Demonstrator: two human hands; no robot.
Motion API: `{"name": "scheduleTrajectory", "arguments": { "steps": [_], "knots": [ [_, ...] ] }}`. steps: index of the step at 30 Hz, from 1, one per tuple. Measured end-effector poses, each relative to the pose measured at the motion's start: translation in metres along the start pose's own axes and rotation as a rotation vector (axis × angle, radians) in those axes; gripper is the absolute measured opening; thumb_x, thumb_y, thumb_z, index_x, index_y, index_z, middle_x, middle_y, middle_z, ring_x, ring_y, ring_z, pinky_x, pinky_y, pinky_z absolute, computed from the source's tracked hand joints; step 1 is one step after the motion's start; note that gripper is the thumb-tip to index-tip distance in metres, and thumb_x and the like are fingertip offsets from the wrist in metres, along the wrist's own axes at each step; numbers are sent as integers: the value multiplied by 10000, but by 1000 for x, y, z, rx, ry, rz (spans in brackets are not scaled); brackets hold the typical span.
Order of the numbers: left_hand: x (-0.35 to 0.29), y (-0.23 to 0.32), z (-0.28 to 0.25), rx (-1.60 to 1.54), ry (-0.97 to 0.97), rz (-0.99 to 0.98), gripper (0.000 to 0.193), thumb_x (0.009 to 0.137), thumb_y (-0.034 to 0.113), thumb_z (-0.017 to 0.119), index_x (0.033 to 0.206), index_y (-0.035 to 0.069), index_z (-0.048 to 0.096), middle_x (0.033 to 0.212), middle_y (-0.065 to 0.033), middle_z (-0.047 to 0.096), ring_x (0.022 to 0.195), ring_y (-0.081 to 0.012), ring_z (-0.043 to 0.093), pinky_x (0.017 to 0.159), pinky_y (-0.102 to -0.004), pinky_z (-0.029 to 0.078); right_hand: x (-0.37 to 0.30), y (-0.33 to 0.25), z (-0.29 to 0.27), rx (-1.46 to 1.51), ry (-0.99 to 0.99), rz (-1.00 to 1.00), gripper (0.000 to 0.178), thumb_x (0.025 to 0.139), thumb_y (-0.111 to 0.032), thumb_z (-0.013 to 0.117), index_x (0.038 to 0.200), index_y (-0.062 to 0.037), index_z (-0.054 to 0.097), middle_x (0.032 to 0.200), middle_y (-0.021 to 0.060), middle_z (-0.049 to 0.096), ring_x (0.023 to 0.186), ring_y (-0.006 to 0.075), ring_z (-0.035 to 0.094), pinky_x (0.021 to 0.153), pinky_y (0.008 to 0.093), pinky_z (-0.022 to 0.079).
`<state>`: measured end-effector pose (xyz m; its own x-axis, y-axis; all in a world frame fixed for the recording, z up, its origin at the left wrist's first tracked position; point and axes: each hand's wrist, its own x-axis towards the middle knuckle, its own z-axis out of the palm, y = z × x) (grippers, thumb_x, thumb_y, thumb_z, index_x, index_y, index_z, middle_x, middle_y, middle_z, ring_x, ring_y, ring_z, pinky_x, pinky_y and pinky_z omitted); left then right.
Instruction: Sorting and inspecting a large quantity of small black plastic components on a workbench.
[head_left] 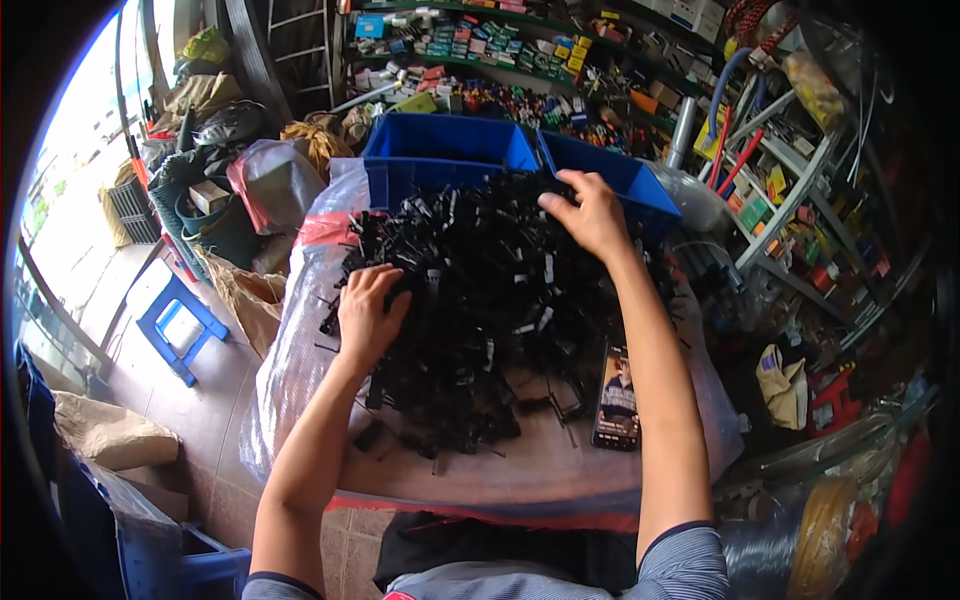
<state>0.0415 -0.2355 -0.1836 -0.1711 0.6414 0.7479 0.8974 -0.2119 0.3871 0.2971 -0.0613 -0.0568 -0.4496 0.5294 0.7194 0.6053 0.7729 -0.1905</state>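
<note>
A large heap of small black plastic pieces (470,290), some with thin pins sticking out, covers most of the table. My left hand (370,310) rests against the left side of this heap, thumb apart from the fingers, and nothing shows in it. At the far right of the heap, by the bins, is my right hand (592,215). Its thumb and fingers are spread with a gap between them, and I see nothing held there. Behind the heap stand a left blue bin (385,185) with dark contents and a right blue bin (650,195), partly hidden by my right hand.
A phone (617,400) with its screen lit lies beside my right forearm. Clear plastic sheeting (285,400) covers the table. A blue stool (180,320) stands on the floor at left. Shelves of small boxes (480,40) line the back; a metal rack (800,200) is at right.
</note>
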Motion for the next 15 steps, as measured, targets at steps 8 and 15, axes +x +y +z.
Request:
{"name": "scheduleTrajectory", "arguments": {
  "steps": [8,15],
  "knots": [
    [-3,-8,6,-85,101,-100,389,792,215,628,1144,65,553,1048,-114,585,980,-279,530,852,-368,411,22,20,82,2,-450,485,767,602,-638,693,1153,-121,557,1212,147,513,1153,317,461,957,437,390],
    [2,-9,12,-331,158,-299,421,890,264,518,1251,50,489,1126,-128,589,1044,-244,531,920,-335,381,-18,-8,71,160,-129,176,595,609,-522,758,974,-77,608,996,111,594,963,281,539,860,382,427]
  ]
}}
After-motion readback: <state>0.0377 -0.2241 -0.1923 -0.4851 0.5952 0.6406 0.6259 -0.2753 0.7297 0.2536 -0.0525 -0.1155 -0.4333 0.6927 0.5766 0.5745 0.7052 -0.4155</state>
